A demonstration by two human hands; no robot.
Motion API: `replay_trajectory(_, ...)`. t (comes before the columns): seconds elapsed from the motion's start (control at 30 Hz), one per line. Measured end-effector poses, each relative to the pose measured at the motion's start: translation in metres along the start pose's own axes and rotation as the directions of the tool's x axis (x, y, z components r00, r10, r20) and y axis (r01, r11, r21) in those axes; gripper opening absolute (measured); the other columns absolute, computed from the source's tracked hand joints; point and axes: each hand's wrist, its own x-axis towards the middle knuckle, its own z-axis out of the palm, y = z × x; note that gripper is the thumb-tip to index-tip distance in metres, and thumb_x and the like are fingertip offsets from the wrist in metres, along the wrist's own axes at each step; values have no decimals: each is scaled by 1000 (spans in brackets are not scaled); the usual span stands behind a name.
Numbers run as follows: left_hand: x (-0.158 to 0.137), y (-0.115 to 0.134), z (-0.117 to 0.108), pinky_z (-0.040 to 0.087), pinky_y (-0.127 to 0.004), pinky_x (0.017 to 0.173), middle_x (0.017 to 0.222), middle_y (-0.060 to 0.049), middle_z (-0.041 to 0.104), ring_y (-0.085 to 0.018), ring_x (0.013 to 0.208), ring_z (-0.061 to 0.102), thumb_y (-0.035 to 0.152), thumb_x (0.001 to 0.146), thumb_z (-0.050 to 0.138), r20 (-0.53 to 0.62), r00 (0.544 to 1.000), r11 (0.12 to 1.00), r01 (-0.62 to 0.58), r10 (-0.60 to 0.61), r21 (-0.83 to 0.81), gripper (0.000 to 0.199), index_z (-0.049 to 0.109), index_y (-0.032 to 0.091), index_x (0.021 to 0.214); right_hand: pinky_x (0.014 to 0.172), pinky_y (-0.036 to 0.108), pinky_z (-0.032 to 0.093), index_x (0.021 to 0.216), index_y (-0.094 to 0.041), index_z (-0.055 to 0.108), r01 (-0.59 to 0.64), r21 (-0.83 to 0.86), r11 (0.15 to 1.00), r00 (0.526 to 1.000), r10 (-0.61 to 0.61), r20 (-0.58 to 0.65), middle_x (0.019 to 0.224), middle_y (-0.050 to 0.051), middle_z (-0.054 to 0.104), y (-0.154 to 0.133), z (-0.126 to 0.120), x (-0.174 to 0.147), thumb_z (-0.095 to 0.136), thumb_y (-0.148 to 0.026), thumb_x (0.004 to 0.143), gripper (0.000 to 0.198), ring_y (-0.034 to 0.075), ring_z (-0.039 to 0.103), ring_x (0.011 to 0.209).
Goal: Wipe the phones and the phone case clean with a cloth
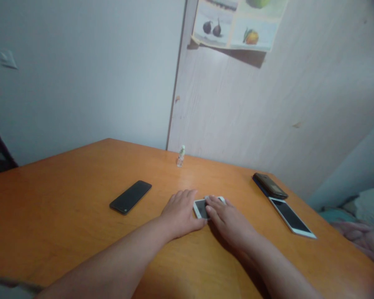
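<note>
A white smartphone (201, 209) with a dark screen lies on the wooden table in front of me. My left hand (180, 214) rests at its left end, fingers stretched forward and thumb pointing right along the near side. Across the right part of the screen lies my right hand (223, 216), its fingers extended and hiding much of the phone. Neither hand is visibly wrapped round it. To the left of my hands is a black smartphone (131, 197), lying flat at a slant.
The orange-brown table (65, 203) meets the wall at the back. A small clear bottle (181, 157) stands near the rear edge. On the right lie a dark wallet-like case (270, 185) and a white-framed phone (292, 218). Bedding (361, 232) shows beyond the right edge.
</note>
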Motion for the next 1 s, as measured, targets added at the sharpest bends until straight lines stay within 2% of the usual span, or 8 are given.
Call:
replay_trajectory(0.1,0,1,-2,46,-42,90,113,-10,61,-31,106,56,58,73,67,14,1000,999,-15,14,37,60,58,21,120,119,55,23,141,-11,53,-129,-53,990,990,126,-57,149,18,47,14,-1,-2,30,-43,103,54,29,38,143)
replay_trajectory(0.27,0,0,-6,47,-40,84,104,-9,60,-30,101,57,61,77,63,47,999,999,-19,16,51,46,66,24,104,118,44,30,147,-22,47,142,87,986,988,-147,47,155,8,40,-9,-6,-17,32,-47,103,53,24,37,143)
replay_trajectory(0.33,0,0,-6,47,-38,84,104,-9,60,-29,101,56,62,77,63,51,999,999,-14,11,45,46,67,24,102,119,43,30,149,-23,45,161,122,979,982,-171,77,156,7,39,-11,-9,-20,31,-48,103,54,23,36,144)
replay_trajectory(0.53,0,0,-6,47,-38,85,103,-8,59,-29,101,56,63,73,67,41,999,999,-18,17,31,51,66,25,108,112,49,38,136,-17,60,-130,-4,991,991,130,-30,148,15,49,14,-14,-18,36,-44,101,50,31,47,136)
replay_trajectory(0.7,0,-2,-5,47,-38,84,103,-8,59,-29,101,55,62,76,66,47,999,999,-24,22,25,48,67,25,105,117,45,33,143,-24,52,104,118,988,990,-114,84,152,8,44,-9,-15,-26,35,-49,102,52,26,41,141)
replay_trajectory(0.77,0,-1,-7,47,-38,84,103,-8,59,-28,101,55,61,76,66,57,998,999,-27,25,25,46,67,25,104,118,44,31,145,-24,50,124,136,983,984,-140,114,153,7,42,-13,-17,-27,32,-49,102,53,24,40,142)
replay_trajectory(0.93,-1,1,-11,46,-39,87,105,-8,59,-29,103,55,64,73,67,80,997,1000,-18,17,14,52,67,25,107,110,48,41,137,-19,59,-128,28,991,992,128,10,146,13,51,5,-19,-22,36,-47,101,51,31,49,134)
replay_trajectory(1.0,-1,2,-11,46,-39,86,105,-8,59,-29,103,55,61,72,69,89,996,999,-18,15,27,50,66,25,107,109,50,41,136,-19,60,-140,12,990,990,140,-7,147,14,50,6,-18,-22,37,-46,101,50,33,50,134)
